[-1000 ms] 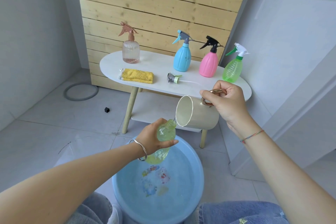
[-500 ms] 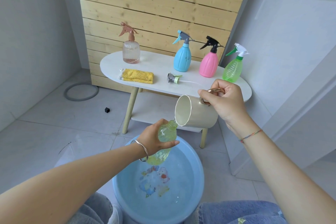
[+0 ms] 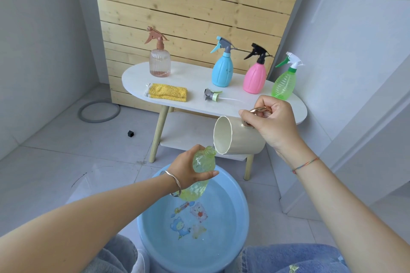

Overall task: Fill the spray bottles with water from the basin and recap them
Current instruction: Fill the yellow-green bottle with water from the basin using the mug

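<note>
Head view: a white oval bench (image 3: pixel 195 77) on pale wooden legs stands against a wall of light horizontal planks (image 3: pixel 195 6), with a lower shelf (image 3: pixel 188 137) beneath it. The floor (image 3: pixel 66 150) is large grey tiles; grey walls close in on the left and right. A grey ring (image 3: pixel 99 111) and a small black cube (image 3: pixel 131 133) lie on the floor to the left of the bench.

On the bench stand four capped spray bottles: a clear ribbed one (image 3: pixel 159 62), a blue one (image 3: pixel 222 71), a pink one (image 3: pixel 254 77) and a green one (image 3: pixel 284 84). A folded yellow cloth (image 3: pixel 167 92) lies near the front edge, and beside it a loose spray head (image 3: pixel 212 95) with its tube.

A blue basin (image 3: pixel 240 210) holding water sits on the floor in front of the bench, between the person's knees. The left hand (image 3: pixel 188 168) is wrapped around an uncapped yellow-green bottle (image 3: pixel 200 175), tilted above the basin. The right hand (image 3: pixel 273 124) grips the handle of a cream cup (image 3: pixel 239 137), tipped on its side with its rim at the bottle's open neck.
</note>
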The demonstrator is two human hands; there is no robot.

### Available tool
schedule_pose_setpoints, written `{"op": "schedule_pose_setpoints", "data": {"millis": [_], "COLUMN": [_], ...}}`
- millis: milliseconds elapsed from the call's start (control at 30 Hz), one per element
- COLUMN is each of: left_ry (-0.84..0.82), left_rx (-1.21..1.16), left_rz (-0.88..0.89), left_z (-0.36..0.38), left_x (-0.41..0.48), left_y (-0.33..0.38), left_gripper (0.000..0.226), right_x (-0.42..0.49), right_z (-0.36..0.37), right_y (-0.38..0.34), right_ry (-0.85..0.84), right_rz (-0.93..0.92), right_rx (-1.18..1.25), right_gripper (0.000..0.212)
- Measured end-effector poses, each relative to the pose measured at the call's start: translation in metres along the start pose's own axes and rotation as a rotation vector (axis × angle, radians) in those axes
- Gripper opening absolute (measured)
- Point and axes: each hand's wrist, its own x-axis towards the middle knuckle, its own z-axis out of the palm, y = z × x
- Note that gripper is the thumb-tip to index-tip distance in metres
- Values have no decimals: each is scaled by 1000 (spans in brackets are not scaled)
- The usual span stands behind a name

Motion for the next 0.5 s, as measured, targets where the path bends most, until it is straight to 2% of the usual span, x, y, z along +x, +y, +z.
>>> {"op": "schedule_pose_setpoints", "data": {"millis": [367, 500], "left_ry": [-7, 25], "left_rx": [-4, -44], "left_rz": [-11, -4], "left_z": [3, 0], "left_x": [0, 0], "left_y": [-2, 0], "left_gripper": [65, 61], "right_x": [2, 5], "right_z": [1, -2], "right_y": [3, 9], "right_ry": [-6, 105], "right_rz": [-75, 38], "right_rx": [-37, 92], "right_gripper": [40, 42]}}
